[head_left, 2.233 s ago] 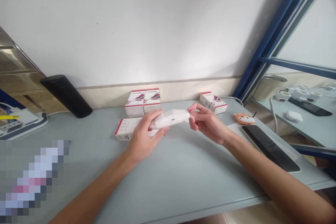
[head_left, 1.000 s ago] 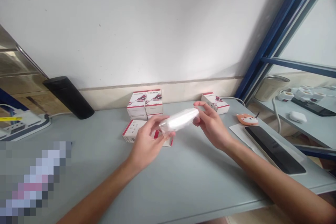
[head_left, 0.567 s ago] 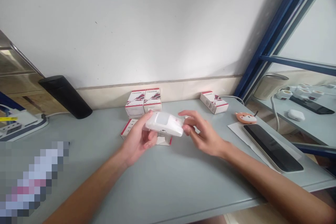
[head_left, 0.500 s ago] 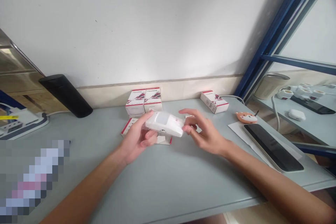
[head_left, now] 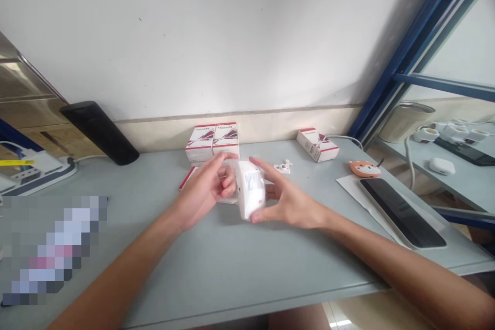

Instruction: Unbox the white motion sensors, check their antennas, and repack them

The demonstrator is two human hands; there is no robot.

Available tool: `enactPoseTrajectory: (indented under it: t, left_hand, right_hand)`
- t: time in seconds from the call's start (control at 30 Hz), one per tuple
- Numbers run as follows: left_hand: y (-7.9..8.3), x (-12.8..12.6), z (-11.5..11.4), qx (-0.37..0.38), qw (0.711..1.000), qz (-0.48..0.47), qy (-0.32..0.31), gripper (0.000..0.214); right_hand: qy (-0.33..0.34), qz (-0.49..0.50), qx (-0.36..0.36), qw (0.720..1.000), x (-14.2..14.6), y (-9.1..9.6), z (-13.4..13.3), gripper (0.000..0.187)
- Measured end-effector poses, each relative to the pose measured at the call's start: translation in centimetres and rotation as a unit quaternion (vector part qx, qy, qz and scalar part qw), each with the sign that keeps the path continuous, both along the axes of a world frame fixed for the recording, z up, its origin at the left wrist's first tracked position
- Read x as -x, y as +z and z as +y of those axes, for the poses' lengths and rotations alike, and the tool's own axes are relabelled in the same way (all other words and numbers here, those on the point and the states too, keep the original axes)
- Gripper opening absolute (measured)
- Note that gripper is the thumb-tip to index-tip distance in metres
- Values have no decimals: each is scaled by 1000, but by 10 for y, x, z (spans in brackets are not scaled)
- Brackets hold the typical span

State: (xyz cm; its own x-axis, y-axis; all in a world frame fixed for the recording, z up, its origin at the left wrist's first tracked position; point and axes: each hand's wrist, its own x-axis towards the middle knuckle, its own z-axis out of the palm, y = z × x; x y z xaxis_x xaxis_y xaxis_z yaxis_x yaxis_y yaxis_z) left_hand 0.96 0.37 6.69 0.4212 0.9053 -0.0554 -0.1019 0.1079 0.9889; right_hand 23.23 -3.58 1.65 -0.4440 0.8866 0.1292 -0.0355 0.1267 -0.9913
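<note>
A small white plastic device [head_left: 249,190] wrapped in clear film stands on end above the table, held between the thumb and fingers of my right hand [head_left: 288,203]. My left hand [head_left: 204,188] is just left of it, fingers curled, their tips beside the film. A flat white-and-red box [head_left: 188,178] lies mostly hidden under my left hand. Behind it stand two upright white boxes with red markings [head_left: 212,143].
The pale grey table [head_left: 247,263] also bears a third box [head_left: 317,145], a small white part [head_left: 283,167], a fox-shaped mouse [head_left: 364,168] and a black tablet or phone [head_left: 402,212]. A black cylinder [head_left: 99,133] stands at the back left. A blurred patch [head_left: 54,247] covers the front left.
The device has turned from lying lengthwise to standing on end and now sits in my right hand. My left hand has eased off it. A small white part now shows on the table.
</note>
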Motion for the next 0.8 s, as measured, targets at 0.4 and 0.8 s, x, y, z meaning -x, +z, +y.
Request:
enactPoseTrajectory:
  t: [0.4, 0.8]
  left_hand:
    - [-25, 36, 19, -470, 719, 496, -126, 27]
    - [-36, 23, 20, -627, 637, 449, -22, 18]
  right_hand:
    - [110, 86, 179, 974, -48, 17, 20, 93]
    - [160, 1, 166, 973, -69, 29, 26, 97]
